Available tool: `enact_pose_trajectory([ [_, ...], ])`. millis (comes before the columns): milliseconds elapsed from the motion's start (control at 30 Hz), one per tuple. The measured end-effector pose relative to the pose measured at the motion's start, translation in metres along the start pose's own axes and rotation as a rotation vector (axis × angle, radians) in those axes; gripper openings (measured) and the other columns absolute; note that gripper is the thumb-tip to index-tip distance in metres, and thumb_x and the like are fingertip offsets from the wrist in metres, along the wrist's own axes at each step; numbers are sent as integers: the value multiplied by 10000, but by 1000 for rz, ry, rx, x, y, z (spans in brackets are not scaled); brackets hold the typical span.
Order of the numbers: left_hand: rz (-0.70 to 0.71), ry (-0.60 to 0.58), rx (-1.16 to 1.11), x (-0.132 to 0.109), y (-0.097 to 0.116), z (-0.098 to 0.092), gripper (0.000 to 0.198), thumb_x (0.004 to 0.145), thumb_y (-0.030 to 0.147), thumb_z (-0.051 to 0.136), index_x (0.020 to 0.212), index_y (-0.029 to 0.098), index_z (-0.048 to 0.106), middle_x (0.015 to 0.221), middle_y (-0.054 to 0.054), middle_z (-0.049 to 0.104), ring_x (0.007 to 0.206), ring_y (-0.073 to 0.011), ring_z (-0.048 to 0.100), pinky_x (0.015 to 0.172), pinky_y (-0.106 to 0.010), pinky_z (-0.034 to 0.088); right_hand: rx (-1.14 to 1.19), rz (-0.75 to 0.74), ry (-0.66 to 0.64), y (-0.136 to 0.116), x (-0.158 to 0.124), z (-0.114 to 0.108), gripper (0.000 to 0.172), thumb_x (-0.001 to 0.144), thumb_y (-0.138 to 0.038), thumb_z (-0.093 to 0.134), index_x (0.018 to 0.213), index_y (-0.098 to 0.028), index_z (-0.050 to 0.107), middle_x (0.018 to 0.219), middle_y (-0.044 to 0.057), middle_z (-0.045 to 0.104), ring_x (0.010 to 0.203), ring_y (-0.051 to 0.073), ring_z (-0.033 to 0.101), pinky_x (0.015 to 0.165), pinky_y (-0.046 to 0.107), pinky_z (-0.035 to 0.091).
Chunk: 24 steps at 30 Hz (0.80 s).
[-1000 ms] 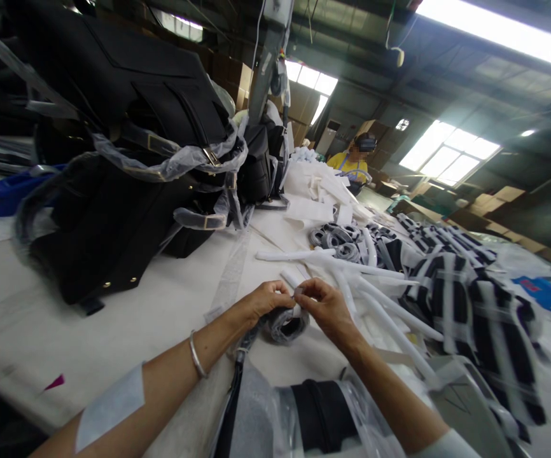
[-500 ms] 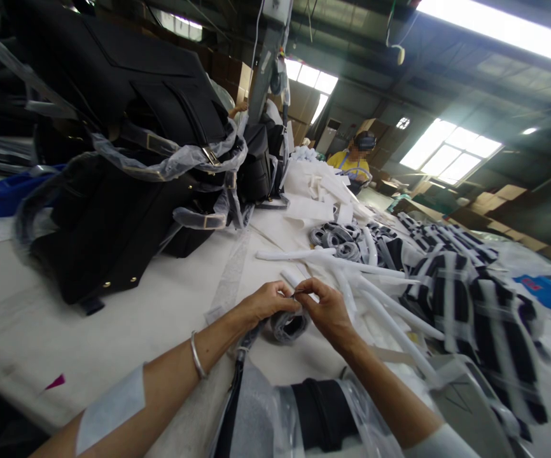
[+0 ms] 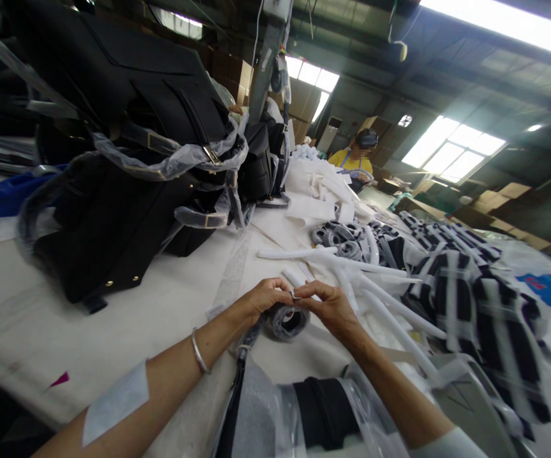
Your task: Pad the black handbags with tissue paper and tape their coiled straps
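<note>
My left hand and my right hand meet over the white table, fingertips pinched together on a small thin piece between them, too small to name. Just beneath them lies a coiled black strap wrapped in clear film, touching my left fingers. A dark strap runs from the coil toward me. A silver bangle sits on my left wrist. A black bag part in clear plastic lies close in front of me.
Black bags in plastic are piled at the left. White paper tubes and more wrapped coils lie beyond my hands. Black-and-white striped pieces spread to the right. A person in yellow works at the far end.
My hands have stayed over the coil, with the fingertips drawing closer into a tighter pinch. The view shifted slightly.
</note>
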<state>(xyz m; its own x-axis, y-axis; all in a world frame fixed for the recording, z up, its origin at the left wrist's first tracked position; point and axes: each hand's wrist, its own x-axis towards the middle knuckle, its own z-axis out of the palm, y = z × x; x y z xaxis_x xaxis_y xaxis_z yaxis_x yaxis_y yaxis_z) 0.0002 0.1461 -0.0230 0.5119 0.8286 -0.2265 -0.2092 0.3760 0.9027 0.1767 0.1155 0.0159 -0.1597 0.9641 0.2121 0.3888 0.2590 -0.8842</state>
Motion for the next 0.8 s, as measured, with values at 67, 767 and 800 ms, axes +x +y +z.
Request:
enact_pose_trajectory([
  [67, -17, -15, -12, -1, 1, -2, 300, 532, 290, 707, 768, 178, 559, 586, -3, 639, 521, -141, 577, 525, -233, 418, -67, -104, -15, -2, -3, 0, 79, 741, -337, 797, 752, -263, 775, 860, 34, 771, 843, 221, 714, 1009, 458, 470],
  [767, -38, -49, 136, -5, 11, -1, 383, 596, 391, 790, 800, 177, 546, 652, -10, 664, 546, -146, 589, 543, -225, 426, -233, -142, 148, -31, -55, -34, 214, 857, -260, 676, 1055, -273, 756, 1113, 40, 740, 1075, 214, 671, 1013, 376, 494],
  [800, -66, -36, 150, -4, 12, -1, 402, 590, 410, 796, 812, 176, 556, 672, -19, 675, 548, -156, 597, 535, -232, 433, -260, -107, 210, -33, -68, -50, 205, 858, -267, 668, 1043, -270, 757, 1084, 36, 747, 1055, 217, 676, 1000, 376, 498],
])
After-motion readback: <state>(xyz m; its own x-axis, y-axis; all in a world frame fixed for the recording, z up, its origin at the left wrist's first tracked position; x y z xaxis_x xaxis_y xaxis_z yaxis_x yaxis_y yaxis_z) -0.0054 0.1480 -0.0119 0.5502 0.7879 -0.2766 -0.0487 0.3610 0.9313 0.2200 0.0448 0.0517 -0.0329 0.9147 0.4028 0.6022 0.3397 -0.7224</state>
